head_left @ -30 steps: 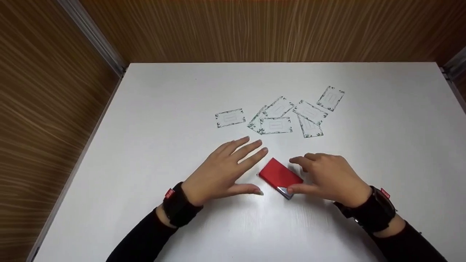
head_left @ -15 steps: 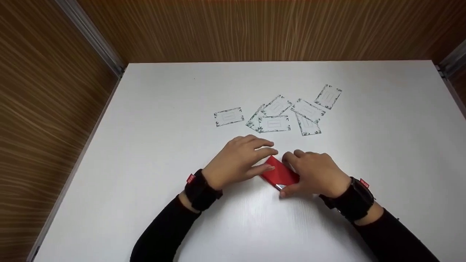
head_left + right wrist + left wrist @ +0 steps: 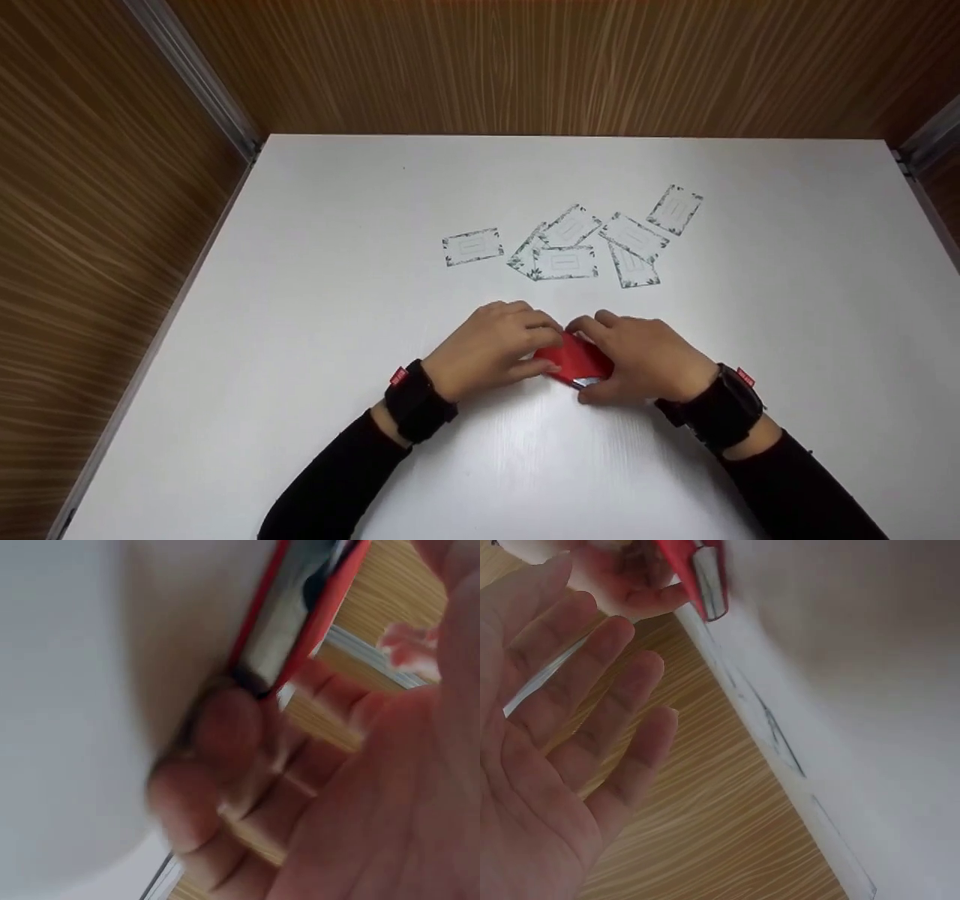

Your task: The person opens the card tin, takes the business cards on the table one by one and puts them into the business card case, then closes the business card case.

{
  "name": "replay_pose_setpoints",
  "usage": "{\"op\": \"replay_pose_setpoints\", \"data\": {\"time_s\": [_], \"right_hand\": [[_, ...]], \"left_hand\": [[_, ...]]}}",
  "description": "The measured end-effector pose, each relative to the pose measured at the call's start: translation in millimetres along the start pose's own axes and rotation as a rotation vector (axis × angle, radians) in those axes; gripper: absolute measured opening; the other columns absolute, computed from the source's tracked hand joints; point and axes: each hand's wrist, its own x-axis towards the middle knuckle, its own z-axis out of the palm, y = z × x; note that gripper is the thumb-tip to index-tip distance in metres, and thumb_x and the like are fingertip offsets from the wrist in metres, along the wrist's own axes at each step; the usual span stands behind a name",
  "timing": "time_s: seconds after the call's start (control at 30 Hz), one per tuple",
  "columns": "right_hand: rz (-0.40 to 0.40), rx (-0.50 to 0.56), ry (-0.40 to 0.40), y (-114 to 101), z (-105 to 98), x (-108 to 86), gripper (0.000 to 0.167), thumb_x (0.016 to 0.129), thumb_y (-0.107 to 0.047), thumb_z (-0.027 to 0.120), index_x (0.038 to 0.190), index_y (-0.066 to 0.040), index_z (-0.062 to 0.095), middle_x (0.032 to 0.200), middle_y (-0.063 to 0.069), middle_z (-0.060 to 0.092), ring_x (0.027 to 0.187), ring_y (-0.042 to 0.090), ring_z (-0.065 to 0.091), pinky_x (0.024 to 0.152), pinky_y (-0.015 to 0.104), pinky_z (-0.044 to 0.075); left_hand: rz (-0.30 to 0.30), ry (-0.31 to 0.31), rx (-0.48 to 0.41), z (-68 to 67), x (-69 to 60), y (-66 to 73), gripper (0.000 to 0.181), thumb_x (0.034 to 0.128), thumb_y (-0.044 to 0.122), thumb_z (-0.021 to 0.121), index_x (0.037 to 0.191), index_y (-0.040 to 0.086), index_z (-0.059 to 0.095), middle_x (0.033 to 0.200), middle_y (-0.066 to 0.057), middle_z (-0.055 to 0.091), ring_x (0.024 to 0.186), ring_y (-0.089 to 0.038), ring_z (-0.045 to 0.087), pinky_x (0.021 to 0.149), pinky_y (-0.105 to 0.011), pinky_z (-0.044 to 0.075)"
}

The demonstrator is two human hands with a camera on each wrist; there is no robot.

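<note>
A small red case point(image 3: 576, 358) with a silvery corner lies on the white table between both hands. In the head view, the left hand point(image 3: 487, 350) holds its left end between thumb and bent fingers; the left wrist view shows this hand point(image 3: 570, 727) with fingers relaxed and apart from the case point(image 3: 694, 577). My right hand point(image 3: 645, 360) grips the right end, thumb on the near side and fingers on the far side. In the right wrist view, fingertips of the right hand point(image 3: 337, 787) are against the case point(image 3: 315, 622), whose metallic end shows.
Beyond the hands, several white cards with leafy borders lie on the table point(image 3: 300, 315). One card point(image 3: 472, 247) is apart at the left, another point(image 3: 675, 210) at the upper right; others overlap in the middle point(image 3: 565, 262). Wood-grain panels point(image 3: 525, 67) stand behind and left.
The left hand has moved right from beside the case to its left end, and its spread fingers have bent. The right hand has shifted left and closed around the right end. The cards are unmoved.
</note>
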Motion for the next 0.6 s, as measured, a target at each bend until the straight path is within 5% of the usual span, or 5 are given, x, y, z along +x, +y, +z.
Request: {"op": "replay_pose_setpoints", "data": {"time_s": [0.43, 0.6], "right_hand": [[-0.1, -0.012, 0.092, 6, -1, 1.7, 0.062, 0.068, -0.044, 0.083, 0.121, -0.02, 0.065, 0.088, -0.009, 0.049, 0.068, 0.009, 0.046, 0.059, 0.026, 0.039], [-0.138, -0.018, 0.133, 6, 0, 3.0, 0.057, 0.067, -0.042, 0.084, 0.117, -0.018, 0.068, 0.087, -0.009, 0.049, 0.068, 0.009, 0.045, 0.06, 0.026, 0.039]], "left_hand": [[-0.046, -0.142, 0.063, 15.5, 3.4, 5.6, 0.041, 0.0835, 0.049, 0.077, 0.113, 0.021, 0.071, 0.117, 0.005, 0.068, 0.101, -0.014, 0.059, 0.082, -0.031, 0.051], [-0.071, -0.152, 0.092, 20.5, 3.6, 7.6, 0.045, 0.0807, 0.048, 0.08, 0.115, 0.021, 0.07, 0.117, 0.004, 0.067, 0.099, -0.015, 0.057, 0.081, -0.031, 0.051]]}}
